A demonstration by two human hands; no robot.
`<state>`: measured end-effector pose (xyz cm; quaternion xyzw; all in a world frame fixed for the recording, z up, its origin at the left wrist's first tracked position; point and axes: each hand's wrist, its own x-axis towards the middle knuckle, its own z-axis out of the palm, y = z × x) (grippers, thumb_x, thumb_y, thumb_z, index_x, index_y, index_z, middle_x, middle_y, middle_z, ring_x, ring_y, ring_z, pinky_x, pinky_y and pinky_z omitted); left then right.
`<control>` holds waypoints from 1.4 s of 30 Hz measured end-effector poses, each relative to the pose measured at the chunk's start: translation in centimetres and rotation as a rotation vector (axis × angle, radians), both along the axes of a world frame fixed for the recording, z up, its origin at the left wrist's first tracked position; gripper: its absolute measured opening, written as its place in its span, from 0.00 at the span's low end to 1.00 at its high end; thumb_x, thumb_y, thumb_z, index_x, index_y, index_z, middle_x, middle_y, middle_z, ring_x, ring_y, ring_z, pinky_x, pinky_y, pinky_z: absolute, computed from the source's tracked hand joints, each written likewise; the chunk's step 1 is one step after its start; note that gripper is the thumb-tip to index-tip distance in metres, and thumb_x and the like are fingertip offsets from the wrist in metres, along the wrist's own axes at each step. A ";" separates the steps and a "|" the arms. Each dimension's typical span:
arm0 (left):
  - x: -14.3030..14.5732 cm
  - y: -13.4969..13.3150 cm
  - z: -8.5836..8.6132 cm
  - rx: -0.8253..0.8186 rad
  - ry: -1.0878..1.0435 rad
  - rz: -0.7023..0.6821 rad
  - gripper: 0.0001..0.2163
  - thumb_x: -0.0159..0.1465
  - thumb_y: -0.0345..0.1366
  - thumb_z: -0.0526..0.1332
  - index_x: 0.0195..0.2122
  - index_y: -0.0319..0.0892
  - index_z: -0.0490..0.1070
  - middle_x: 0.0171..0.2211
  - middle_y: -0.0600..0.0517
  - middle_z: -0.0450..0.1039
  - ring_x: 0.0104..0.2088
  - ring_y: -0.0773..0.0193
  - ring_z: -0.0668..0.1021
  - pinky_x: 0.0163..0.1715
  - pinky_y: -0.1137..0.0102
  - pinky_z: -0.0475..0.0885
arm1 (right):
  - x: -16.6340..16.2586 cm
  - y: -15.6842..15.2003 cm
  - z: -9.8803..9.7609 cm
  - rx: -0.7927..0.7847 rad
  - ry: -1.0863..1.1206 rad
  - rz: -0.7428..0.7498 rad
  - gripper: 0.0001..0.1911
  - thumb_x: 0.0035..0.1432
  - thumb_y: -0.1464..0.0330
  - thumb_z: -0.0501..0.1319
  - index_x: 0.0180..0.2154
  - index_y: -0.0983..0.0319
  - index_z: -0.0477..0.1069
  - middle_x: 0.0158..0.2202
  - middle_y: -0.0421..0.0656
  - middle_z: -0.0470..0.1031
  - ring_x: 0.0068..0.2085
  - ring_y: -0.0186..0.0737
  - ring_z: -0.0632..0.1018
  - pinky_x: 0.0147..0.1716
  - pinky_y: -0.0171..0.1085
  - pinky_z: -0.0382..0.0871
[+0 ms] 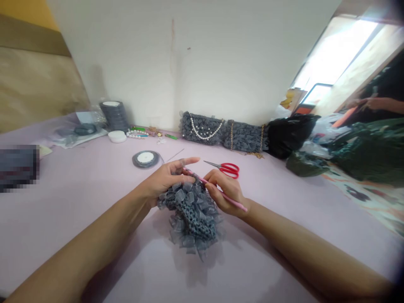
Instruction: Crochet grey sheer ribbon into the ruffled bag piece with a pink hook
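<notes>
A grey crocheted piece (pixel 197 210) with looped ribbon ruffles hangs from my left hand (pixel 170 179), which pinches its upper edge while the index finger points out to the right. My right hand (pixel 225 191) is closed around a pink crochet hook (pixel 235 203). The hook's tip end reaches the top of the piece beside my left fingers; the exact stitch is hidden. Just beyond my hands lies a spool of grey ribbon (pixel 145 158), its strand running toward my left hand. Red-handled scissors (pixel 229 169) rest on the table behind my right hand.
Two grey ruffled bags, one with a pearl strand (pixel 203 126) and one with gold chains (pixel 244 136), lean on the wall. A spool stack (pixel 114 115), a white round container (pixel 117 136) and beads (pixel 135 134) stand at back left. Black plastic bags (pixel 290 132) and another person's hand (pixel 378 105) are at right.
</notes>
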<state>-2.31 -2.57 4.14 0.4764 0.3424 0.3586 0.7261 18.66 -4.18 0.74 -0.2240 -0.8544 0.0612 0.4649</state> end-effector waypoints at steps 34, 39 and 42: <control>0.9 -0.5 -0.9 0.015 0.066 -0.104 0.17 0.49 0.33 0.74 0.41 0.37 0.78 0.30 0.51 0.76 0.32 0.65 0.77 0.35 0.71 0.69 | -1.9 -1.2 0.9 -0.491 0.263 -0.120 0.11 0.66 0.65 0.55 0.32 0.62 0.70 0.33 0.42 0.73 0.35 0.35 0.72 0.36 0.35 0.66; 2.0 -1.0 -1.7 0.116 0.151 0.015 0.18 0.51 0.37 0.73 0.42 0.36 0.77 0.27 0.54 0.72 0.28 0.67 0.73 0.31 0.71 0.65 | -1.5 -1.1 2.7 -0.591 0.069 -0.259 0.18 0.66 0.61 0.55 0.24 0.61 0.60 0.22 0.35 0.60 0.24 0.30 0.62 0.23 0.32 0.55; 1.6 -0.7 -1.4 0.306 0.331 0.064 0.19 0.54 0.42 0.71 0.45 0.39 0.78 0.29 0.53 0.74 0.31 0.64 0.75 0.33 0.70 0.66 | -1.2 -1.1 3.8 -0.654 0.031 -0.263 0.21 0.67 0.60 0.53 0.23 0.60 0.54 0.21 0.34 0.55 0.23 0.29 0.59 0.22 0.32 0.51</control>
